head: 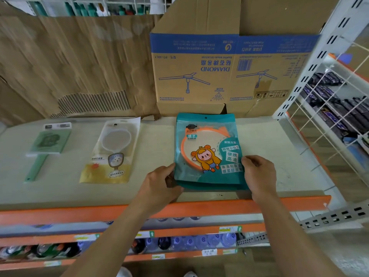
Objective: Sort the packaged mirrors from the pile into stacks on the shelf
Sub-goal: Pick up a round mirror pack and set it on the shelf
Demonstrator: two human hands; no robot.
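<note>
A small stack of teal packaged mirrors (207, 148) with an orange round mirror and a cartoon figure lies on the pale shelf (157, 140), right of centre. My left hand (161, 182) holds the stack's lower left edge with thumb on top. My right hand (259, 174) grips its lower right edge. To the left lies a clear-and-yellow packaged white mirror (111, 150). Further left lies a green hand mirror in its package (47, 144).
An upside-down cardboard fan box (219, 72) and torn cardboard sheets (75, 66) stand against the back. A white wire rack with dark packets (331, 108) borders the right. The shelf has an orange front rail (99, 212), with bottles on lower shelves.
</note>
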